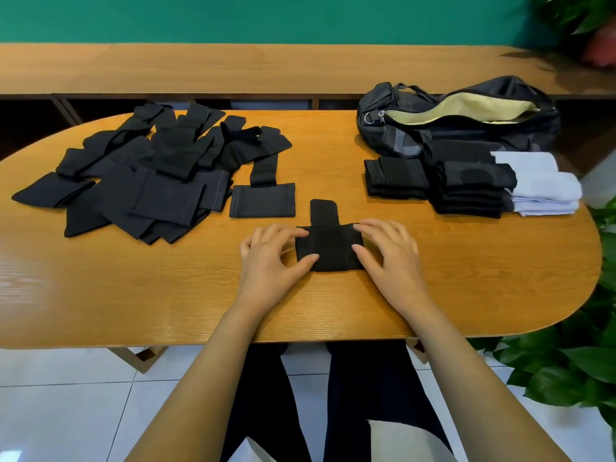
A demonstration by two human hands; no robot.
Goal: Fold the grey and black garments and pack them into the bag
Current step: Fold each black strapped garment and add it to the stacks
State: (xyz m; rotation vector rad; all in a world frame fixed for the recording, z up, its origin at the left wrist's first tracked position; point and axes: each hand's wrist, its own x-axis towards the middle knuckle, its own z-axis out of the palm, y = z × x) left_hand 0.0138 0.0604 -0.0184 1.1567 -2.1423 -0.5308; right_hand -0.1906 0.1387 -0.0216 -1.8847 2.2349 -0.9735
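A small black garment lies flat on the wooden table at lower centre of the frame, directly between both hands. The left hand and right hand are spread with loosely bent fingers. Their tips rest on its side edges, seemingly pressing rather than pinching. The unzipped bag sits upper right, well apart.

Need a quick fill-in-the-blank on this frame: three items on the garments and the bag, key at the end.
1. The garment under the left hand and right hand is ___ in colour.
2. The zip of the bag is ___.
3. The unfolded pile lies on the person's ___ side of the table.
Missing words: black; open; left.
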